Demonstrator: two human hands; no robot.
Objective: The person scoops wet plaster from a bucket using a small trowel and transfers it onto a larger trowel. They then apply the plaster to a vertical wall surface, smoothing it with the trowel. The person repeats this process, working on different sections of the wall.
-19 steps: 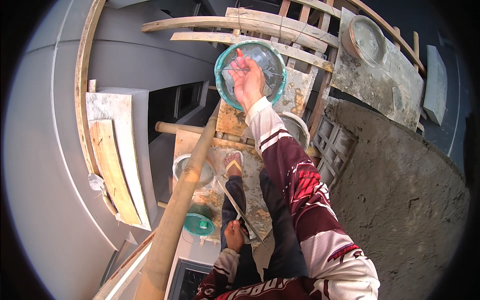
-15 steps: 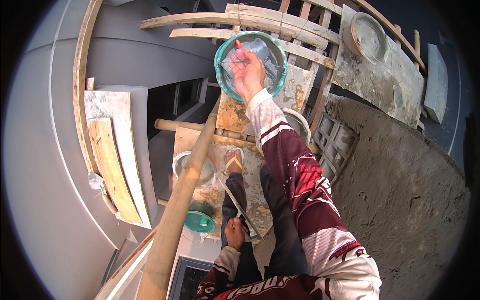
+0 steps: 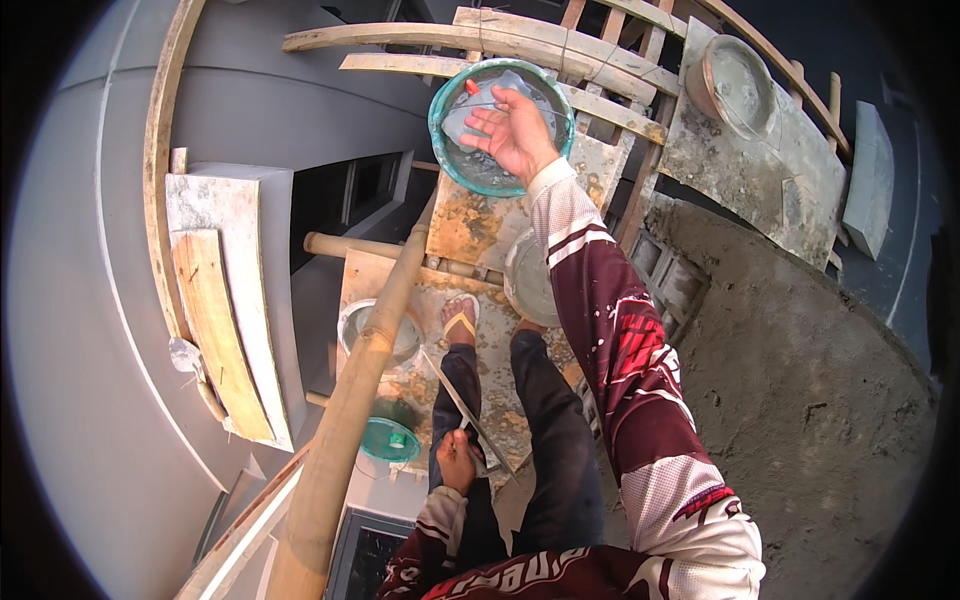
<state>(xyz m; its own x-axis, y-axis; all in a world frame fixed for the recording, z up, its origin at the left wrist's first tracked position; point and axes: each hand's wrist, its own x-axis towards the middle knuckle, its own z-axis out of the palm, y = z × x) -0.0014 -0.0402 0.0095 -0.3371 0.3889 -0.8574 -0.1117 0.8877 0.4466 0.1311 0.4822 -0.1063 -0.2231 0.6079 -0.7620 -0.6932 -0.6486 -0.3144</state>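
My right hand [image 3: 508, 135] reaches over the teal-rimmed bucket [image 3: 437, 130] at the upper middle, palm up with fingers apart and slightly bent, beside its thin wire handle [image 3: 550, 112]; whether it touches the wire I cannot tell. A red-orange piece [image 3: 472, 87] lies near my fingertips, in front of a grayish, partly hidden mass in the bucket. My left hand [image 3: 455, 460], low by my left leg, grips a long flat metal float [image 3: 445, 390] by its handle, the blade slanting up and left.
Bamboo pole [image 3: 365, 370] crosses left of my feet on stained boards [image 3: 470, 240]. Grey tubs [image 3: 530, 280], [image 3: 350, 330] and a green bucket [image 3: 390, 440] surround them. Another tub [image 3: 730, 90] stands upper right, timber planks [image 3: 530, 45] ahead, cement-plastered surface [image 3: 800, 420] right, loose boards [image 3: 215, 330] left.
My right hand has shifted a little right, away from the red piece, and its fingers are more spread. The tub beside my right foot shows more. My left hand still holds the float.
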